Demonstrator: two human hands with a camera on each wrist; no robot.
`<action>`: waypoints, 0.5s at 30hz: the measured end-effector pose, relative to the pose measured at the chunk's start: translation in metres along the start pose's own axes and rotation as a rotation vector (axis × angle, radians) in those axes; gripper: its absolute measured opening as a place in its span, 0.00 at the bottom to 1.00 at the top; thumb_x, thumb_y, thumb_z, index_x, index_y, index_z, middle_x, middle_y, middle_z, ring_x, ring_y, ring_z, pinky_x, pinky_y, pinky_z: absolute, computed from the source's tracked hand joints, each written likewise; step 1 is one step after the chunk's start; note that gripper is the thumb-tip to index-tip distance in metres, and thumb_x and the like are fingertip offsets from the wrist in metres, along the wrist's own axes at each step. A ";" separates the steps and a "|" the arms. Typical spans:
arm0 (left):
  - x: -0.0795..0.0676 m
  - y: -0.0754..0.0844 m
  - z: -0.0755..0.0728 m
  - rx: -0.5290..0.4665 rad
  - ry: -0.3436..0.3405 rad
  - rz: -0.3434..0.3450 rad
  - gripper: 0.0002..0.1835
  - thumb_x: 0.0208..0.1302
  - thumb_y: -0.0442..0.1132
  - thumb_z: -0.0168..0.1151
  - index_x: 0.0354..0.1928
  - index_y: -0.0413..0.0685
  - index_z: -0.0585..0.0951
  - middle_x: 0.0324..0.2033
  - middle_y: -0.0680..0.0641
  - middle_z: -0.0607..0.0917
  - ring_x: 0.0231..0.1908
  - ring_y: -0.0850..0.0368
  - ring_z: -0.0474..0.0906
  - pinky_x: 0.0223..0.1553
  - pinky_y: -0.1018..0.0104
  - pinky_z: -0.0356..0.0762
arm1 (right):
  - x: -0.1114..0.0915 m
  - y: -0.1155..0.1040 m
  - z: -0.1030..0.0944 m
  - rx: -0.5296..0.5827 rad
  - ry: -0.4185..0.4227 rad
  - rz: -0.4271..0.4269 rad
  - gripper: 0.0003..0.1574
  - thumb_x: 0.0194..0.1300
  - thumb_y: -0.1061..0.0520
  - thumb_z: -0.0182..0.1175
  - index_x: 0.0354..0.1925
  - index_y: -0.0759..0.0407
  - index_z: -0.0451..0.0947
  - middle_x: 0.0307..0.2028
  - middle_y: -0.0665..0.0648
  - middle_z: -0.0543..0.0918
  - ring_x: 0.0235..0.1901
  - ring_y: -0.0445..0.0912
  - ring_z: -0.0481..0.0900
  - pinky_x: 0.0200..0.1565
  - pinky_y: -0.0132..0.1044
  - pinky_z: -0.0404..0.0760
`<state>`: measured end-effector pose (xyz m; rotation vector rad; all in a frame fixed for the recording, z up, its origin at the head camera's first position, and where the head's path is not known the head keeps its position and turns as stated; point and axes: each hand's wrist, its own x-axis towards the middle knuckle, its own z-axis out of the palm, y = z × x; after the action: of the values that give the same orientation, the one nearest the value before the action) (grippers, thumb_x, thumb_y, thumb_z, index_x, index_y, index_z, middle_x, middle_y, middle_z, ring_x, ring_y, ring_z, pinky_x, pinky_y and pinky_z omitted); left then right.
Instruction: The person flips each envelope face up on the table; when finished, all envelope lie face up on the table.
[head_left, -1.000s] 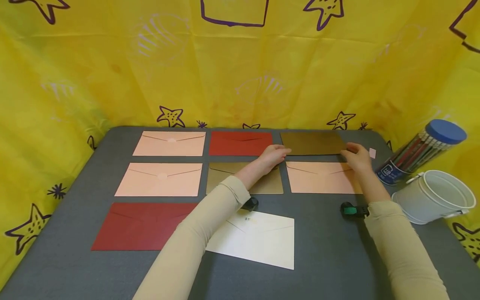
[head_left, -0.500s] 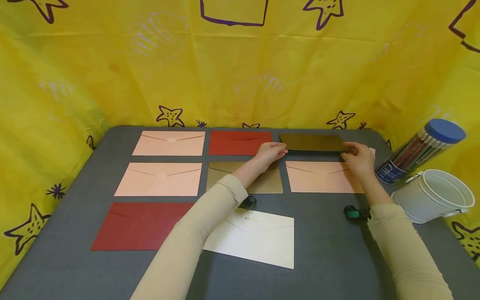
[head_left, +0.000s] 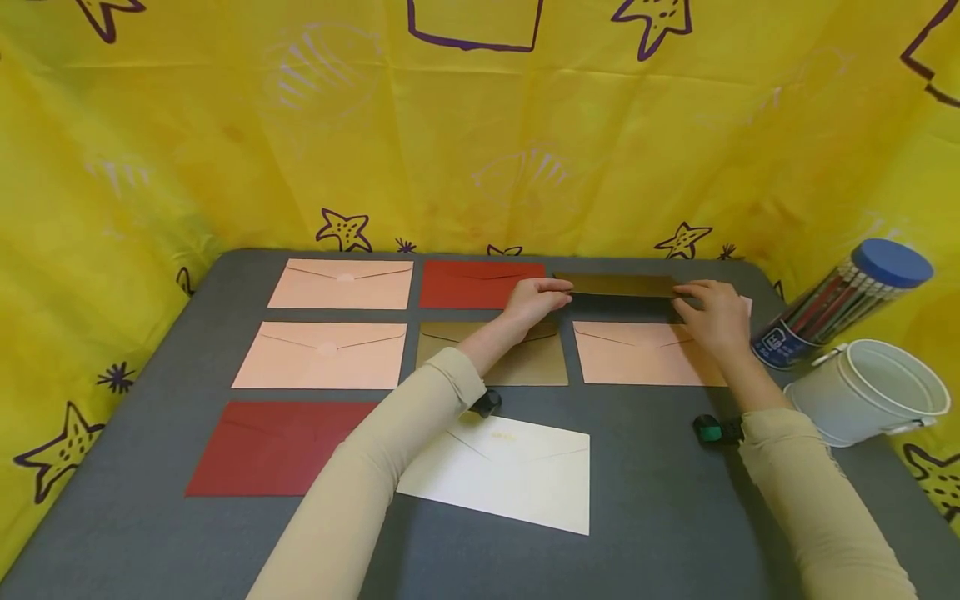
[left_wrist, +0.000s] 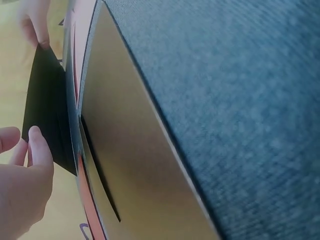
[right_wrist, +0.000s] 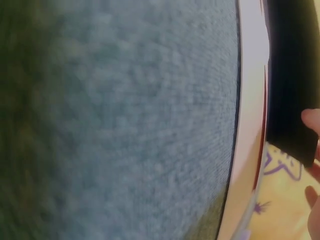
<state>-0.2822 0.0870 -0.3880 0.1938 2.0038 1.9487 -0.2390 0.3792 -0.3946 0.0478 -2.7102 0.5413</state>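
Both hands hold a brown-gold envelope (head_left: 618, 285) at the back right of the table. Its near edge is raised, so it shows as a thin strip in the head view. My left hand (head_left: 531, 304) pinches the left end; my right hand (head_left: 712, 315) pinches the right end. In the left wrist view the envelope's dark underside (left_wrist: 44, 100) stands tilted above the table, between the left hand (left_wrist: 22, 187) and the other hand's fingers (left_wrist: 37, 22). The right wrist view shows the dark envelope (right_wrist: 292, 75) with right fingertips (right_wrist: 312, 120) at its edge.
Flat envelopes lie in rows: pink (head_left: 341, 283), red (head_left: 480, 285), pink (head_left: 318, 356), gold (head_left: 491, 354), pink (head_left: 637, 354), dark red (head_left: 277, 450) and white (head_left: 510, 475). At right stand a tub of pencils (head_left: 840, 304) and a white bucket (head_left: 862, 392).
The envelope's near edge has come up off the table, and the envelope has tilted and shifted slightly left. Both hands have risen a little with it.
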 end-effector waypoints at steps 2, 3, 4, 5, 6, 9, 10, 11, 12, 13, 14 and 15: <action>-0.001 0.000 0.000 -0.004 -0.017 0.012 0.15 0.66 0.31 0.61 0.54 0.39 0.83 0.52 0.42 0.84 0.50 0.52 0.82 0.53 0.65 0.77 | 0.001 -0.006 0.001 -0.013 -0.003 -0.038 0.15 0.66 0.59 0.61 0.48 0.67 0.83 0.50 0.69 0.81 0.55 0.66 0.70 0.57 0.63 0.64; -0.001 0.000 0.000 -0.004 -0.024 0.017 0.15 0.66 0.31 0.61 0.54 0.39 0.83 0.51 0.42 0.84 0.50 0.53 0.82 0.53 0.66 0.77 | 0.002 -0.010 0.002 -0.014 -0.006 -0.058 0.14 0.66 0.60 0.61 0.48 0.66 0.83 0.50 0.68 0.81 0.55 0.65 0.70 0.58 0.63 0.64; -0.002 0.001 0.000 -0.003 -0.029 0.023 0.16 0.66 0.31 0.61 0.54 0.38 0.82 0.51 0.42 0.84 0.50 0.52 0.82 0.52 0.67 0.77 | 0.002 -0.014 0.003 -0.015 -0.007 -0.079 0.14 0.65 0.60 0.62 0.48 0.66 0.83 0.50 0.68 0.82 0.55 0.65 0.71 0.58 0.63 0.65; -0.002 0.001 0.000 0.001 -0.031 0.031 0.16 0.66 0.31 0.61 0.54 0.38 0.82 0.50 0.42 0.84 0.49 0.52 0.82 0.52 0.67 0.77 | 0.003 -0.018 0.005 -0.015 -0.009 -0.103 0.14 0.65 0.61 0.62 0.47 0.65 0.83 0.50 0.68 0.82 0.55 0.64 0.72 0.58 0.63 0.65; -0.003 0.001 0.000 0.003 -0.038 0.037 0.16 0.66 0.31 0.61 0.55 0.37 0.82 0.50 0.41 0.85 0.50 0.52 0.82 0.51 0.68 0.77 | 0.004 -0.021 0.006 -0.015 -0.014 -0.126 0.13 0.65 0.61 0.63 0.48 0.65 0.84 0.49 0.67 0.82 0.55 0.64 0.72 0.58 0.63 0.66; -0.006 0.002 0.001 0.011 -0.053 0.051 0.16 0.66 0.31 0.61 0.55 0.38 0.82 0.49 0.41 0.85 0.50 0.51 0.82 0.50 0.69 0.78 | 0.004 -0.033 0.010 0.005 -0.033 -0.178 0.13 0.64 0.62 0.63 0.47 0.64 0.84 0.49 0.67 0.83 0.54 0.64 0.74 0.57 0.62 0.68; -0.007 0.002 0.001 0.020 -0.061 0.058 0.16 0.66 0.31 0.61 0.55 0.38 0.82 0.49 0.41 0.85 0.50 0.51 0.82 0.50 0.69 0.78 | 0.004 -0.037 0.011 0.012 -0.037 -0.193 0.13 0.64 0.63 0.63 0.47 0.64 0.84 0.48 0.67 0.83 0.53 0.64 0.74 0.56 0.62 0.70; -0.008 0.002 0.001 0.035 -0.066 0.068 0.16 0.66 0.31 0.62 0.55 0.39 0.82 0.50 0.40 0.84 0.50 0.52 0.82 0.50 0.70 0.77 | 0.004 -0.040 0.012 0.020 -0.040 -0.204 0.12 0.65 0.63 0.63 0.47 0.64 0.84 0.48 0.67 0.83 0.53 0.64 0.75 0.55 0.62 0.70; -0.009 0.002 0.001 0.053 -0.071 0.080 0.16 0.66 0.31 0.62 0.55 0.40 0.82 0.51 0.40 0.84 0.51 0.52 0.81 0.50 0.71 0.77 | 0.004 -0.043 0.012 0.031 -0.041 -0.213 0.12 0.65 0.63 0.63 0.47 0.64 0.84 0.48 0.67 0.83 0.52 0.64 0.75 0.55 0.62 0.71; -0.010 0.002 0.000 0.074 -0.070 0.095 0.16 0.65 0.31 0.62 0.55 0.41 0.83 0.51 0.40 0.84 0.51 0.53 0.81 0.49 0.71 0.77 | 0.004 -0.046 0.013 0.044 -0.037 -0.219 0.12 0.65 0.63 0.63 0.47 0.64 0.84 0.47 0.67 0.83 0.52 0.63 0.75 0.54 0.62 0.71; -0.010 0.002 -0.001 0.100 -0.066 0.111 0.16 0.65 0.32 0.62 0.55 0.42 0.83 0.52 0.40 0.83 0.50 0.54 0.81 0.49 0.71 0.77 | 0.005 -0.049 0.013 0.059 -0.028 -0.225 0.12 0.65 0.64 0.63 0.47 0.64 0.84 0.47 0.66 0.84 0.52 0.63 0.75 0.54 0.61 0.71; -0.011 0.002 -0.003 0.119 -0.059 0.128 0.16 0.65 0.31 0.62 0.55 0.43 0.83 0.53 0.40 0.83 0.50 0.55 0.81 0.49 0.71 0.77 | 0.005 -0.050 0.014 0.072 -0.016 -0.232 0.12 0.65 0.64 0.63 0.47 0.65 0.84 0.46 0.66 0.84 0.51 0.62 0.75 0.55 0.61 0.71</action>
<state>-0.2735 0.0811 -0.3843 0.4130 2.1176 1.8749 -0.2432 0.3273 -0.3865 0.3818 -2.6516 0.5694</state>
